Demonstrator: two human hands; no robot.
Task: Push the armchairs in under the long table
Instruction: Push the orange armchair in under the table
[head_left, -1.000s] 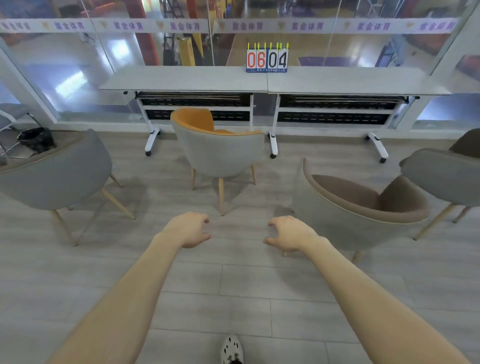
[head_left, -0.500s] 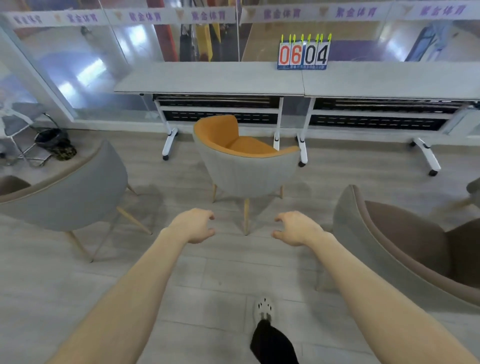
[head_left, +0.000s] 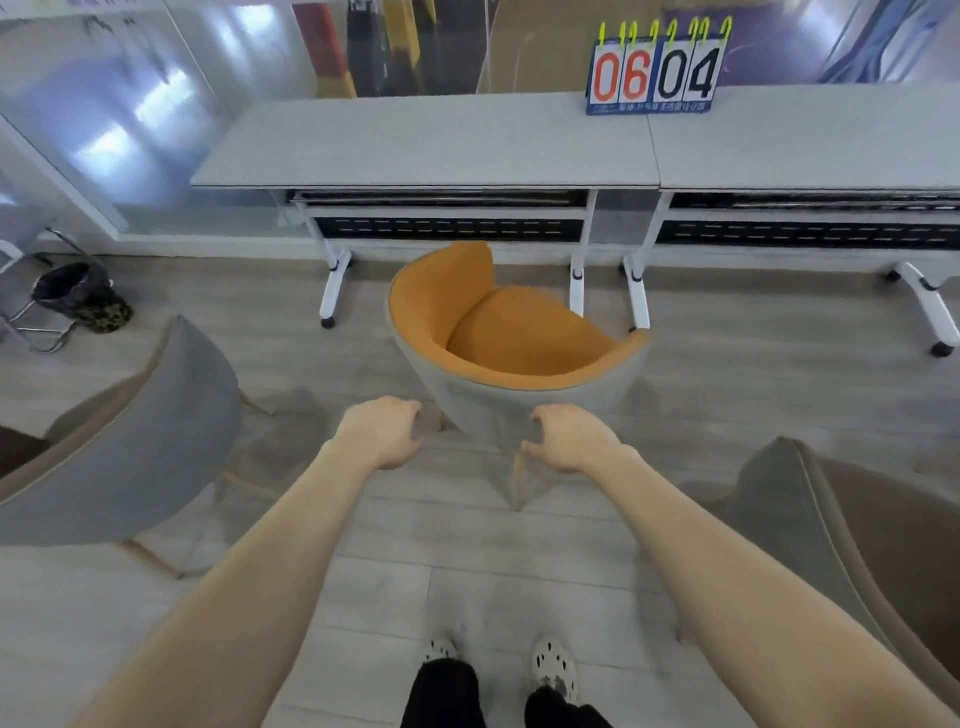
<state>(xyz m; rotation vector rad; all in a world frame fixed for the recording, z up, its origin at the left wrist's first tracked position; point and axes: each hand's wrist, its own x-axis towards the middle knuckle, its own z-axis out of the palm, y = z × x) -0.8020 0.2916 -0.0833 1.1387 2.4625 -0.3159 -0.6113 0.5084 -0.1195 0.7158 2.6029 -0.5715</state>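
An armchair with an orange seat and grey shell (head_left: 519, 338) stands in front of the long grey table (head_left: 426, 145), its back toward me and its front near the table's white legs. My left hand (head_left: 382, 428) and my right hand (head_left: 569, 436) reach out with curled, parted fingers just short of the chair's back, holding nothing. A grey armchair (head_left: 130, 441) stands at the left. A brown-lined armchair (head_left: 852, 545) stands at the right, cut off by the frame.
A second table section (head_left: 805, 135) joins the first on the right. A flip scoreboard (head_left: 654, 73) reading 06 04 stands on the table. A glass wall runs behind. A dark bin (head_left: 72, 291) and a metal chair frame sit far left. My feet (head_left: 498, 670) stand on grey plank floor.
I have stepped forward toward the orange armchair. It now sits much closer, and both hands have come up near its back. The side armchairs have slid toward the frame edges.
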